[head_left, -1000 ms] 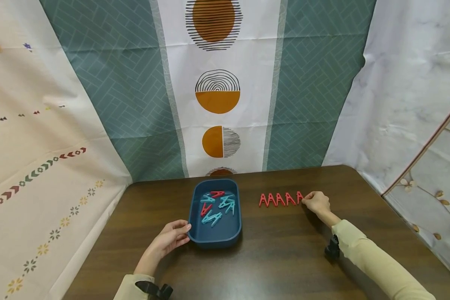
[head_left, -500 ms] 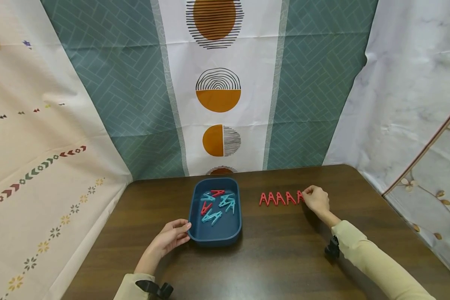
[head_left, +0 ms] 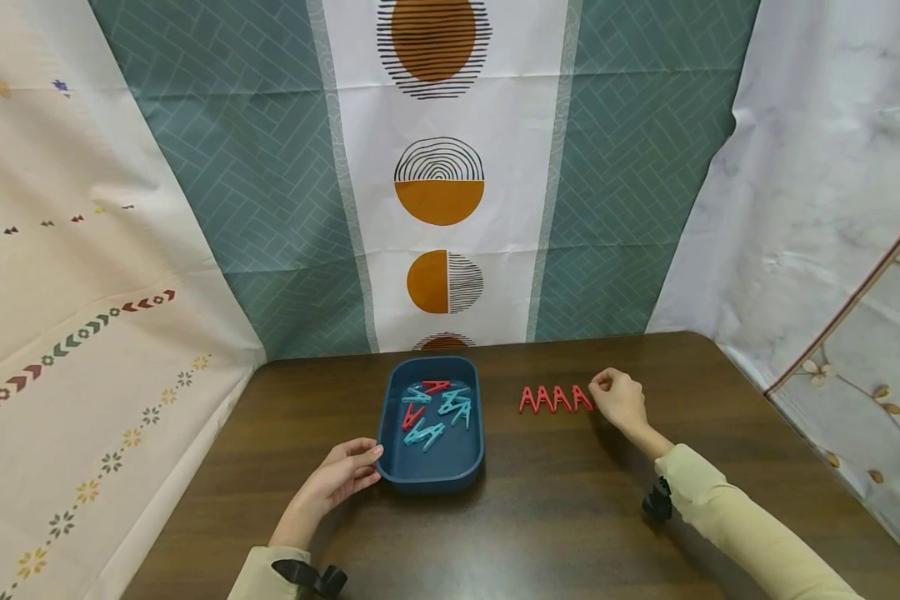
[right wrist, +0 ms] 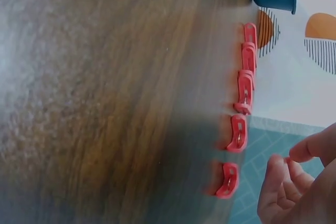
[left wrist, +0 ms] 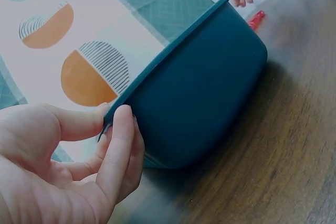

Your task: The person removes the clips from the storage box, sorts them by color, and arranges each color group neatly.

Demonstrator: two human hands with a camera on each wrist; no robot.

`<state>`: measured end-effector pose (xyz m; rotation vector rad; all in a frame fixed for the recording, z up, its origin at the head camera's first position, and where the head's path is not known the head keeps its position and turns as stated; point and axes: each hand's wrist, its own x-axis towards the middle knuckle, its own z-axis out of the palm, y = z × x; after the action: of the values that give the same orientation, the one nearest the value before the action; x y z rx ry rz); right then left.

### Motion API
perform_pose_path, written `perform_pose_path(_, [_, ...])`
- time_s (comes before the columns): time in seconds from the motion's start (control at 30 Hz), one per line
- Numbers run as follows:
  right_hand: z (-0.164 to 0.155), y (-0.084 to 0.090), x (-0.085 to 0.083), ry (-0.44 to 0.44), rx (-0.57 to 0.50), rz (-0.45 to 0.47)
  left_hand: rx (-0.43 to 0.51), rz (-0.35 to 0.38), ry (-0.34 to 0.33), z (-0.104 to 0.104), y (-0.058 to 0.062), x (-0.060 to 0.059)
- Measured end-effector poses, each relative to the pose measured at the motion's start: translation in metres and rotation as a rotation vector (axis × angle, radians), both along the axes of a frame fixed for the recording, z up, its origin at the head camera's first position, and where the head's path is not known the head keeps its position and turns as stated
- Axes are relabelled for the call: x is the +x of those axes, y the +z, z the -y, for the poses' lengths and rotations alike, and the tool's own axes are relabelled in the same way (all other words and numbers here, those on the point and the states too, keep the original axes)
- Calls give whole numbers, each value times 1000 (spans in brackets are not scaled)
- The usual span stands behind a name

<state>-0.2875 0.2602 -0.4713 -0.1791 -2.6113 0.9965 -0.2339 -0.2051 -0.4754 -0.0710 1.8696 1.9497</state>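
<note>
At the tray's near left, my left hand (head_left: 345,471) pinches the rim of the dark blue plastic tray (head_left: 431,483); the left wrist view has the thumb and fingers on either side of that rim (left wrist: 173,51). Red clothespins (head_left: 561,398) stand in a row on the table to the right. My right hand (head_left: 618,402) hovers at the row's right end, hiding the last one in the head view. In the right wrist view that end clothespin (right wrist: 228,180) stands apart from my right hand (right wrist: 299,182), whose loosely bent fingers hold nothing.
Inside the tray lie several light blue clothespins (head_left: 424,433) and two red ones, including a red clothespin (head_left: 412,417). The brown wooden table (head_left: 525,533) meets a patterned cloth backdrop (head_left: 450,233) behind and cloths at both sides.
My right hand has let go of the end clothespin, lifted slightly and moved left, now covering it in the head view. The left hand and tray have stayed put.
</note>
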Motion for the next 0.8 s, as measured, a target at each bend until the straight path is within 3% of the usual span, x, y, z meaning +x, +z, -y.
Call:
perform_pose_path(0.3, [13, 0, -4, 84, -1, -21, 17, 4, -2, 2, 0, 2])
perform_pose_path(0.53, [33, 8, -9, 268, -29, -80, 16, 2, 5, 3, 0, 2])
perform_pose_path(0.8, [64, 16, -14, 432, -21, -90, -47, -56, 53, -3, 4, 4])
